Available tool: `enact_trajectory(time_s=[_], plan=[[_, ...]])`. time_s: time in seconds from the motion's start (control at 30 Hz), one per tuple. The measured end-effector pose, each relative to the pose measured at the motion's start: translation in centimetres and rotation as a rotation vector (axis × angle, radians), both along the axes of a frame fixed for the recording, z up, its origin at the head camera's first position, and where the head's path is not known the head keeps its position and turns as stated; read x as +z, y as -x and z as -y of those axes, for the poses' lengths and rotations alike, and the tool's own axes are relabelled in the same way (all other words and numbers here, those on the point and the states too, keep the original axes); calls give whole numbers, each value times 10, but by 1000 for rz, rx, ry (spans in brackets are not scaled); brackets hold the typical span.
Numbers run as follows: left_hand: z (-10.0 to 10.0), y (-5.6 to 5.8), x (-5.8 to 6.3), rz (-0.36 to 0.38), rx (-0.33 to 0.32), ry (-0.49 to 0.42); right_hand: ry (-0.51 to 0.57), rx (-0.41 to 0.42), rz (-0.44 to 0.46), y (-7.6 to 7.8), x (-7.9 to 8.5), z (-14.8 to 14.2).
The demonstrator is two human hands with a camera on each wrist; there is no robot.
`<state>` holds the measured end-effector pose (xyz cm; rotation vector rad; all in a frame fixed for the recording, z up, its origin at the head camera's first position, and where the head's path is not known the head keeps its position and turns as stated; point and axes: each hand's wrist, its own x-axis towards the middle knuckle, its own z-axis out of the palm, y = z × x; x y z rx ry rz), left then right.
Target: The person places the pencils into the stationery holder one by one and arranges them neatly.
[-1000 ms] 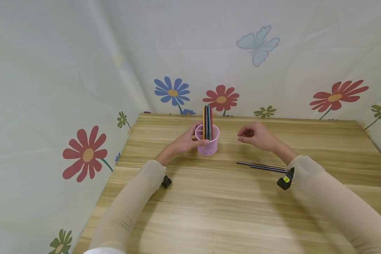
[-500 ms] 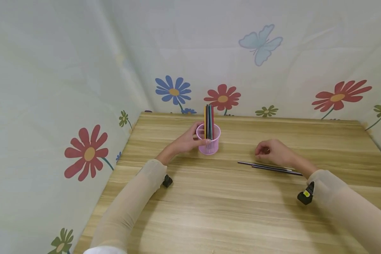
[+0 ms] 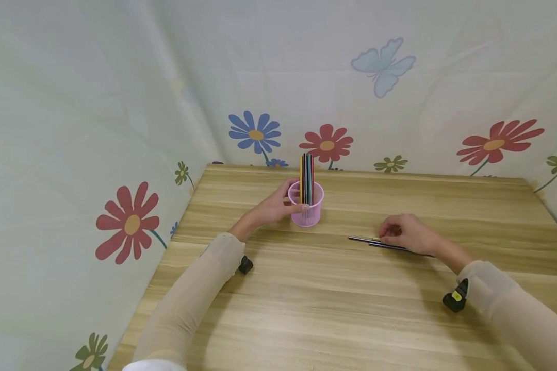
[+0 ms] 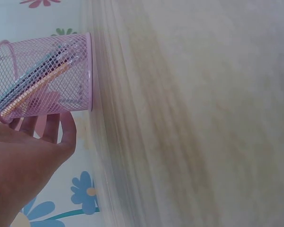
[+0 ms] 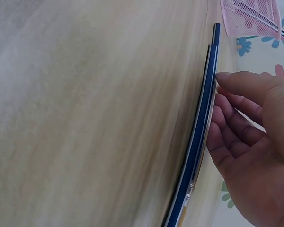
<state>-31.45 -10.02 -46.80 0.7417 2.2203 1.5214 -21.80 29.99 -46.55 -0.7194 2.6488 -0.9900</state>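
Observation:
In the head view, my left hand (image 3: 277, 206) holds a pink mesh pen cup (image 3: 308, 216) upright on the table, with the thumb at the front and the fingers round the far side. Several pencils (image 3: 307, 178), yellow, black, teal and red among them, stand in the cup. My right hand (image 3: 413, 234) is low at a few dark pencils (image 3: 364, 239) lying on the table. In the right wrist view, its loosely bent fingertips (image 5: 220, 78) are close against the edge of the dark blue pencils (image 5: 196, 135). A gold edge of another pencil shows beside them; I see no pencil lifted.
The wood-grain table (image 3: 283, 309) ends at a white cloth backdrop (image 3: 283, 56) printed with flowers and a butterfly. A second cloth side (image 3: 42, 129) borders the left edge. Black wrist cameras (image 3: 455, 296) sit on both sleeves.
My right hand has moved right and down, from beside the cup to the lying pencils. The left hand keeps holding the cup in about the same place.

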Motion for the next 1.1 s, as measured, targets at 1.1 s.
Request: enact_trajectory(time_s=[1.1], plan=[[0, 4, -3, -18, -1, -14, -20, -24, 69, 8, -5, -5]])
